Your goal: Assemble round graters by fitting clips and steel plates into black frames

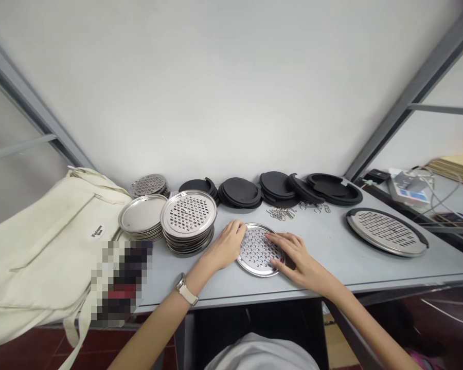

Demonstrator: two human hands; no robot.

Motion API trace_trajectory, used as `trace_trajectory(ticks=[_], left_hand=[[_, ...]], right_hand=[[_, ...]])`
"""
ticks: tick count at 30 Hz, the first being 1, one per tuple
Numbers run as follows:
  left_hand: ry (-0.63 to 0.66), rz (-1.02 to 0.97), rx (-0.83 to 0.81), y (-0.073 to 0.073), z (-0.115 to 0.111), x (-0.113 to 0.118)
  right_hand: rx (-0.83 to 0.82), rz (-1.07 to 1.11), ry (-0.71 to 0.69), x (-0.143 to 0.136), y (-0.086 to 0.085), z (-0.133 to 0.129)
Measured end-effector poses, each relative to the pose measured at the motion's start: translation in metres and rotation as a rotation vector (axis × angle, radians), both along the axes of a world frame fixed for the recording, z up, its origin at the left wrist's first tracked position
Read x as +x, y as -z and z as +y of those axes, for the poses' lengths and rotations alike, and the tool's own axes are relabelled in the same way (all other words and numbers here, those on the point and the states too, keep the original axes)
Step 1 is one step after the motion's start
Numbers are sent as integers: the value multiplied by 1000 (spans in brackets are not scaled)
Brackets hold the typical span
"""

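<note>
A round metal grater disc (pixel 257 252) lies on the grey table in front of me. My left hand (pixel 228 243) is closed at the disc's upper left rim, its fingers curled against the edge. My right hand (pixel 295 257) rests on the disc's right side with its fingers spread. Left of them stands a stack of perforated metal discs (pixel 188 213), beside a stack of plain metal plates (pixel 141 213). Metal clips and rings (pixel 281 213) lie in small heaps behind the disc.
Black round parts (pixel 239 192) stand in several piles along the wall. On the right lies an oval grater in a black rim (pixel 386 231). A cream bag (pixel 54 231) covers the table's left end. Cables and a box (pixel 408 186) are at the far right.
</note>
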State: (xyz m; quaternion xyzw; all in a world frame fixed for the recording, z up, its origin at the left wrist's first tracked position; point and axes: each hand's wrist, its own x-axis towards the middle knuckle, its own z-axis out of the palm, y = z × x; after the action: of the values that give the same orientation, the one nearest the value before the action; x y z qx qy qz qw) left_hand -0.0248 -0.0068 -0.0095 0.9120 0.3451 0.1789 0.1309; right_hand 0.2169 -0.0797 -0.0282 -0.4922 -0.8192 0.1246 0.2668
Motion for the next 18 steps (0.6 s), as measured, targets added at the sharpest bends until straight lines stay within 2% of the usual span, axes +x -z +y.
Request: trace_trajectory(ticks=[13,18], left_hand=[[-2,-9,11,3,1,0],[-9,11,15,2,1,0]], right_hand=[[-21,6,-6,-3,-4,1],[81,-23,29,-3,-1,-1]])
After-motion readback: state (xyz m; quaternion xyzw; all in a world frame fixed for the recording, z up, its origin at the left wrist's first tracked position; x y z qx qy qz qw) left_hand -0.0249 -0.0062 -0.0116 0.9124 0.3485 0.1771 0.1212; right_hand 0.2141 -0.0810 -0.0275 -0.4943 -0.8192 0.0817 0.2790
